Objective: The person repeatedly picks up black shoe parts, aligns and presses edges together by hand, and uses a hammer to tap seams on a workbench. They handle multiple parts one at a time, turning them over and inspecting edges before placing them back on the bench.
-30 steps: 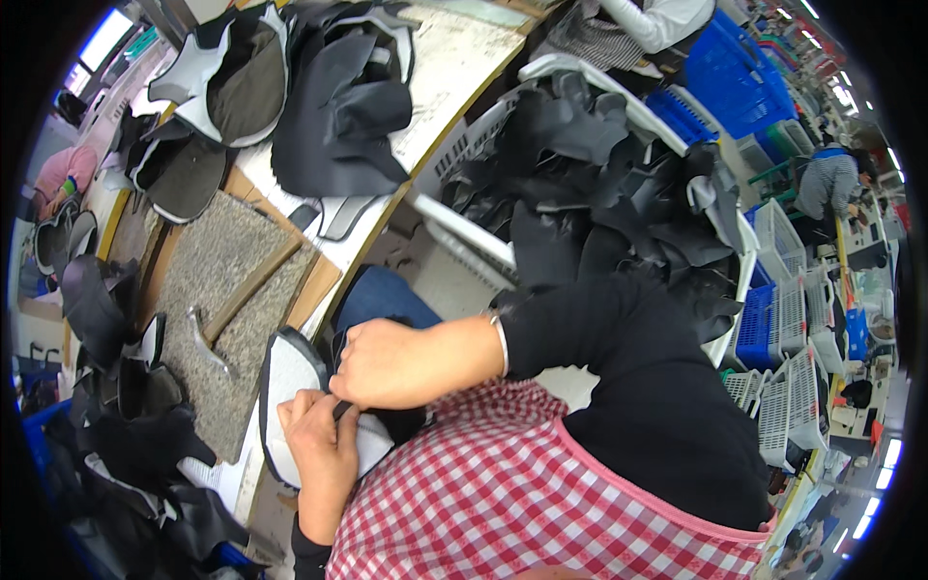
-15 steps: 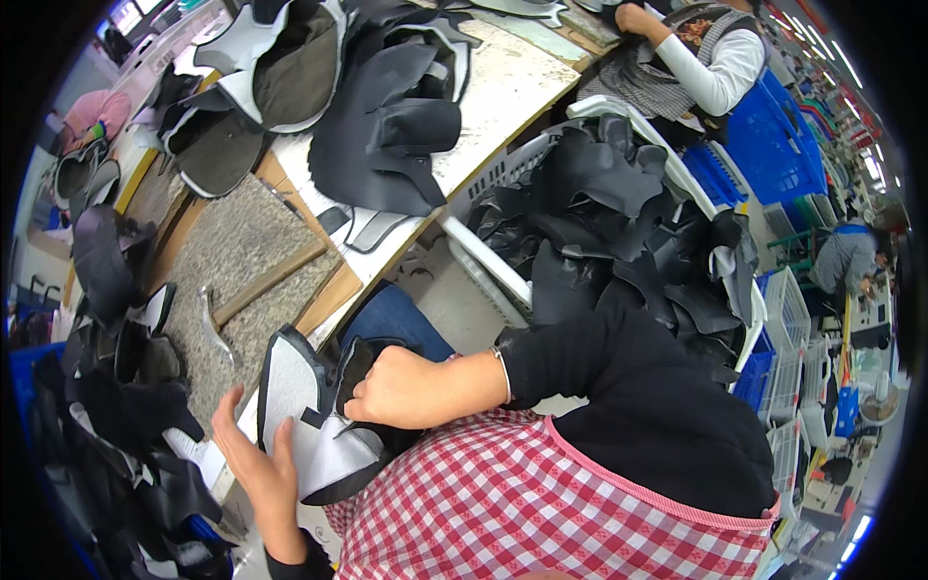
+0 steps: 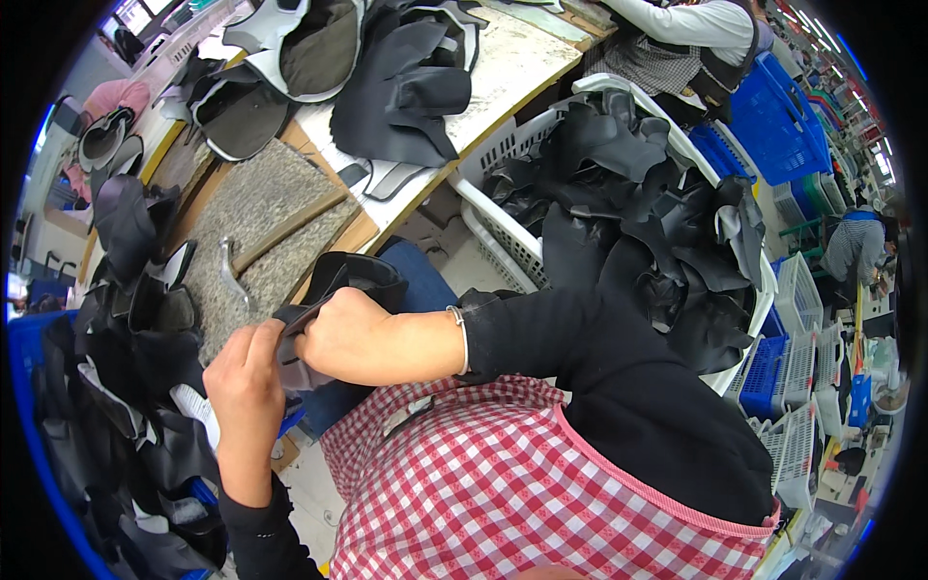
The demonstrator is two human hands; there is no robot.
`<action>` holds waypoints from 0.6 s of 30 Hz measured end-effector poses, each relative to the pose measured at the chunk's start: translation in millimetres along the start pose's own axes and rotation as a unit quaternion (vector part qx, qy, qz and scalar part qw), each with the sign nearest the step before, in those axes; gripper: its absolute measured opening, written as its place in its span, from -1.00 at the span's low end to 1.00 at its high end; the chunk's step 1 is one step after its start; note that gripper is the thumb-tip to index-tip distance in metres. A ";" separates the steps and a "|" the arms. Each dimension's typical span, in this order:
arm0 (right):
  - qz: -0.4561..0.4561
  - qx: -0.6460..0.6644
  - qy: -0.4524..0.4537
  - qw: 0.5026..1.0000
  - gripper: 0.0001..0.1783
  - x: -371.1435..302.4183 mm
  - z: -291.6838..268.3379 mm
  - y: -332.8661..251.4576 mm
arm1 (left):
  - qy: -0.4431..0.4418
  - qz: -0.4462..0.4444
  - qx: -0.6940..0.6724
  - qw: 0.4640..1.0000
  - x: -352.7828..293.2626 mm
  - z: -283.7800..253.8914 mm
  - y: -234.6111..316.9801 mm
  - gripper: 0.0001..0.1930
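A black leather boot upper (image 3: 372,271) is held over my lap, beside the near edge of the workbench. My right hand (image 3: 343,333) is closed in a fist around its edge. Against the other side of that edge, my left hand (image 3: 242,377) has its fingers bent and pressed together on the upper. Both hands hide much of the piece, and its light inner face is mostly out of sight. Just beyond them lies a hammer (image 3: 290,232) with a wooden handle, on a rough stone slab (image 3: 256,193).
Several black uppers with pale linings (image 3: 401,97) are heaped on the white bench (image 3: 512,58). A white basket (image 3: 527,256) full of black leather pieces stands to the right. Left, a blue crate (image 3: 29,372) holds more uppers. Another person's sleeve (image 3: 677,29) shows at the far side.
The upper has turned, so its white lining no longer faces up. My left hand, earlier spread open beside it, now grips its edge. My right hand has shifted slightly left and up.
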State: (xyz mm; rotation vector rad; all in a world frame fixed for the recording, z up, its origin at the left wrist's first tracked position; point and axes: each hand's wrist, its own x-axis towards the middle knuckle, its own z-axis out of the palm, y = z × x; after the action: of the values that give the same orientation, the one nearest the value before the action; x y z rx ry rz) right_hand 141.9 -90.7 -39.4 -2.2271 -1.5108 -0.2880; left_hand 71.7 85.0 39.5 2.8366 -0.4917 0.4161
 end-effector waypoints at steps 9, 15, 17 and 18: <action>-0.089 -0.015 -0.165 0.982 -0.88 -5.2 42.8 -55.8 | -0.093 -0.283 -0.531 0.793 -118.6 63.5 -56.2 -0.76; -0.109 -0.037 -0.169 0.979 -0.90 1.6 51.5 -81.1 | 0.123 -0.048 -0.266 0.955 -119.9 92.5 -60.7 -0.57; -0.101 -0.018 -0.175 0.979 -0.87 -0.1 51.2 -90.0 | 0.071 0.023 -0.362 0.929 -117.6 89.5 -63.8 -0.66; -0.080 -0.017 -0.187 0.979 -0.87 -1.2 50.7 -93.1 | 0.018 0.011 -0.435 0.900 -116.0 89.3 -66.4 -0.70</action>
State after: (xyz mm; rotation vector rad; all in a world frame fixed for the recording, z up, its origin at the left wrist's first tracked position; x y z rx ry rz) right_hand 52.2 -39.3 -63.0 -2.2810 -1.8947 0.0648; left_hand 11.8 155.3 -92.0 1.9520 -0.5286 0.1762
